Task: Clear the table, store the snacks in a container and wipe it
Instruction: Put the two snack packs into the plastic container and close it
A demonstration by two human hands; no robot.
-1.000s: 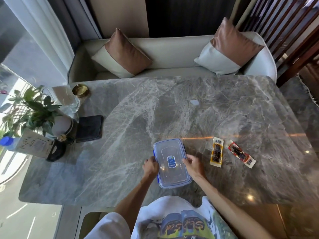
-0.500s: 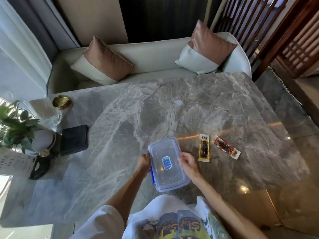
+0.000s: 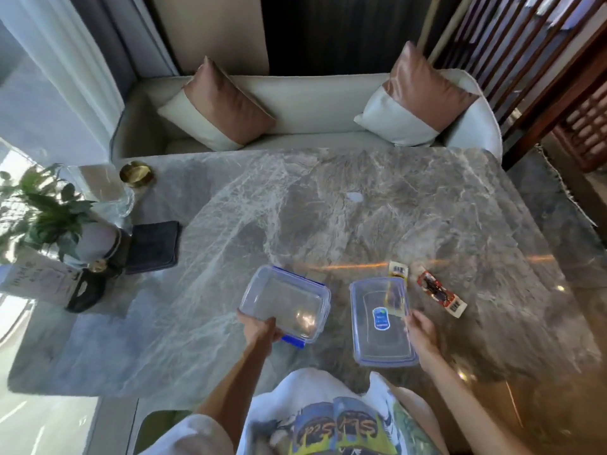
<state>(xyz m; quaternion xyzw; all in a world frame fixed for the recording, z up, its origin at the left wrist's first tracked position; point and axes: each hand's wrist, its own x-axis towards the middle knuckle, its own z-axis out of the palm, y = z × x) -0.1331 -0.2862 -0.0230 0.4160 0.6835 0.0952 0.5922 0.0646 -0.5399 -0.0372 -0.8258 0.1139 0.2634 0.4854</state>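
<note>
A clear plastic container (image 3: 285,303) with blue clips sits open on the grey marble table (image 3: 328,208). My left hand (image 3: 259,330) grips its near left corner. Its clear lid (image 3: 381,323), with a blue sticker, is off and held to the right by my right hand (image 3: 420,330), which grips its right edge. A yellow snack packet (image 3: 398,270) lies partly under the lid's far end. A red snack packet (image 3: 441,293) lies on the table just right of it.
At the table's left edge stand a potted plant (image 3: 42,211), a glass vessel (image 3: 108,192), a gold dish (image 3: 136,174), a dark folded cloth (image 3: 154,246) and a paper card (image 3: 36,280). A cream sofa (image 3: 305,103) with two cushions runs behind the table.
The lid has come off the container and moved right in my right hand, over the yellow packet. My left hand slid the open container to the left.
</note>
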